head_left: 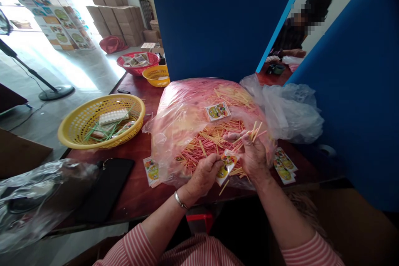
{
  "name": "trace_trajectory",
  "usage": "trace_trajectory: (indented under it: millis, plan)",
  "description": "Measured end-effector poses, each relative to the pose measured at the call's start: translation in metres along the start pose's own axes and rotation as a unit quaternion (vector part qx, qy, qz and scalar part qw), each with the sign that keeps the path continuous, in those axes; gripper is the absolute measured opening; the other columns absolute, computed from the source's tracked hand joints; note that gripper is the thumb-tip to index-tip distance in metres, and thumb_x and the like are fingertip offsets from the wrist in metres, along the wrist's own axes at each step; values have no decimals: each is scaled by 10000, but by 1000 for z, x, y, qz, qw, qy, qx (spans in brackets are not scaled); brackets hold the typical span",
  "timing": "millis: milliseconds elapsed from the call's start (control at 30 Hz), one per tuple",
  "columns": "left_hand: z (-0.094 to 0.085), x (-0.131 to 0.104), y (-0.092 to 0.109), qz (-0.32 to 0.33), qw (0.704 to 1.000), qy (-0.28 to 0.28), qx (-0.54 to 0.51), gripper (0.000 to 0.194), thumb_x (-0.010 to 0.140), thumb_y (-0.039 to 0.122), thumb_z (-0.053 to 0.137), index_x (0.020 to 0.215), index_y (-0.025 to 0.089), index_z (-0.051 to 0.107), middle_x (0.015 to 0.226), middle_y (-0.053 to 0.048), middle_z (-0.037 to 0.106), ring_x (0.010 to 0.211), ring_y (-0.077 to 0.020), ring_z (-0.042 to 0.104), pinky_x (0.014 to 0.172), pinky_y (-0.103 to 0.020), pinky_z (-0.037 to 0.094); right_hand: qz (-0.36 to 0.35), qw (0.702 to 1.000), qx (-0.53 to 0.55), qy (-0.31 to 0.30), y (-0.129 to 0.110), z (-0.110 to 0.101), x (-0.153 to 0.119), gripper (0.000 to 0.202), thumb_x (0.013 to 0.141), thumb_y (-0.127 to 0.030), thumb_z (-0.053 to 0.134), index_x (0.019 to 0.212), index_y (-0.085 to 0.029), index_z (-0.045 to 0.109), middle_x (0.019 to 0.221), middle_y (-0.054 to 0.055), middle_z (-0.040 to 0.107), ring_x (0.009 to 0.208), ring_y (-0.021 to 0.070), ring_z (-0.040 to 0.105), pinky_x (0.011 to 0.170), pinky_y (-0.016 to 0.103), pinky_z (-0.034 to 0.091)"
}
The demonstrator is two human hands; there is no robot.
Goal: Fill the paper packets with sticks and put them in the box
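A small printed packet [227, 167] is pinched in my left hand [206, 172], which wears a silver bracelet at the wrist. My right hand [253, 156] is closed round several pink and yellow sticks [256, 131] and is close to the packet's upper end. Both hands are over a large open plastic bag [174, 120] full of pink and yellow sticks [202, 145]. Another printed packet [217, 111] lies on top of the bag. More packets lie on the table at the bag's left [151, 171] and right [284, 166].
A yellow basket [64, 133] with green sticks stands left on the dark red table [131, 191], near a black phone-like case [107, 189]. Behind are a red basket [121, 64] and a smaller yellow one [152, 77]. A blue partition [215, 20] rises behind the bag; a person [291, 37] sits beyond.
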State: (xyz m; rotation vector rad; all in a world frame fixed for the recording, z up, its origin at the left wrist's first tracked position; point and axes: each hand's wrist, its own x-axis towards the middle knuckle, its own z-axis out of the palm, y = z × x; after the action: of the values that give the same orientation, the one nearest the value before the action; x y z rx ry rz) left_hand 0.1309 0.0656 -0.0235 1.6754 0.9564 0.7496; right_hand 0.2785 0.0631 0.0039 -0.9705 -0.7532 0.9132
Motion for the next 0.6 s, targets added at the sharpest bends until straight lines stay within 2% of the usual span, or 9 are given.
trace_trajectory:
  millis: [167, 300, 400, 500, 600]
  plan:
    - [4, 4, -4, -13, 999, 7, -36, 134, 853, 261, 485, 803, 176, 575, 685, 32, 551, 602, -86, 461, 591, -199, 390, 50, 998, -5, -29, 13, -5, -7, 164, 838, -394, 566, 890, -239, 570, 871, 33, 732, 853, 213, 678, 754, 382, 533]
    - [7, 7, -10, -20, 995, 9, -94, 120, 844, 273, 502, 813, 174, 562, 705, 31, 534, 627, -87, 453, 609, -205, 394, 93, 992, -12, -89, 11, -8, -8, 148, 814, -364, 597, 841, -222, 627, 868, 45, 728, 887, 213, 661, 794, 380, 516]
    - [9, 13, -14, -52, 982, 0, -181, 137, 826, 303, 531, 809, 167, 545, 725, 25, 532, 643, -92, 467, 612, -213, 405, 118, 985, -10, -122, 5, -10, -3, 240, 815, -423, 572, 896, -213, 655, 923, 69, 715, 923, 228, 645, 795, 392, 516]
    - [13, 22, -15, -77, 966, -2, -246, 171, 790, 319, 581, 781, 158, 524, 712, 25, 523, 624, -85, 463, 597, -211, 405, 121, 984, -20, -126, 3, -12, 6, 361, 843, -496, 491, 960, -202, 665, 961, 88, 700, 955, 241, 630, 782, 393, 523]
    - [18, 34, -14, -80, 951, 0, -300, 226, 754, 349, 626, 784, 154, 515, 733, 13, 542, 636, -91, 488, 609, -222, 420, 115, 985, -27, -125, 7, -14, 15, 367, 852, -489, 472, 967, -202, 669, 987, 91, 690, 948, 237, 627, 768, 375, 527]
